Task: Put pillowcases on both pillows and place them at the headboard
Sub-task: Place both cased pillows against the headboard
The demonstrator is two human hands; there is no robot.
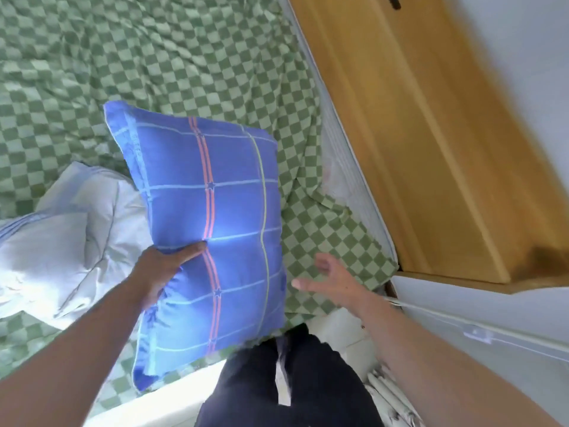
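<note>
A pillow in a blue checked pillowcase point(215, 211) with pink and pale stripes is held up above the bed. My left hand point(163, 269) grips its left edge, thumb pressed into the front. To the right of the pillow's lower part, my right hand point(332, 282) hovers with fingers spread, not touching it. A white pillow point(61, 238) with thin blue lines, no coloured case on it, lies crumpled on the bed at the left. The wooden headboard point(431, 143) runs along the right side of the bed.
The bed has a rumpled green and white checked sheet point(154, 57). A pale wall point(538, 57) rises behind the headboard. My dark trousers point(292, 380) show at the bottom, against the mattress edge. A white cable point(462, 322) runs along the lower right.
</note>
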